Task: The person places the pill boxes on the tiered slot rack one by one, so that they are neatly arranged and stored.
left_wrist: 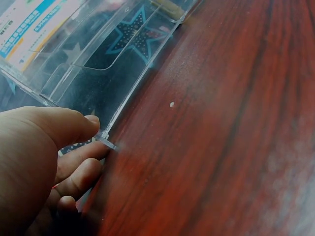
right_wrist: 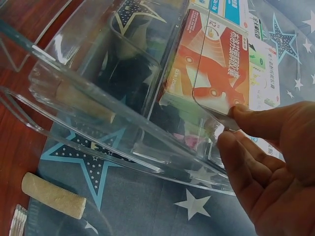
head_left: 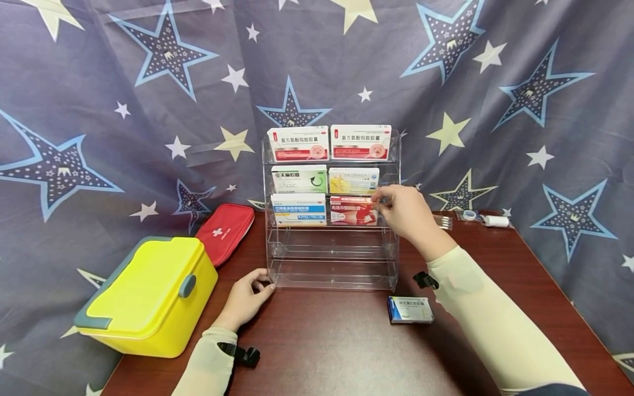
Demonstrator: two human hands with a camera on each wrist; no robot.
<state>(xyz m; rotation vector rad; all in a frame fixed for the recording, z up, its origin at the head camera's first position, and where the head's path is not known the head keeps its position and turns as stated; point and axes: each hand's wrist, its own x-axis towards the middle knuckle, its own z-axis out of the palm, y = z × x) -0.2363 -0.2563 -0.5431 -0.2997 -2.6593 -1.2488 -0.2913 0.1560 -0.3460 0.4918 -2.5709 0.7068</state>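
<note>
A clear acrylic display rack (head_left: pixel 332 269) stands on the table with medicine boxes on its upper three tiers. My left hand (head_left: pixel 246 300) holds the rack's lower left corner, thumb in front and fingers behind, as the left wrist view shows. On the third tier, at the right, my right hand (head_left: pixel 403 214) pinches the edge of a red medicine box (head_left: pixel 353 213) between thumb and forefinger. In the right wrist view the thumb (right_wrist: pixel 246 115) lies at that box's corner. Left of it sits a blue and white box (head_left: pixel 299 210). The two lowest tiers hold no boxes.
A blue and white medicine box (head_left: pixel 410 310) lies on the table before the rack. To the left are a yellow case (head_left: pixel 148 297) and a red first-aid pouch (head_left: pixel 225 234). A tan roll (right_wrist: pixel 53 195) and small supplies lie behind, near the star-patterned curtain (head_left: pixel 317 55).
</note>
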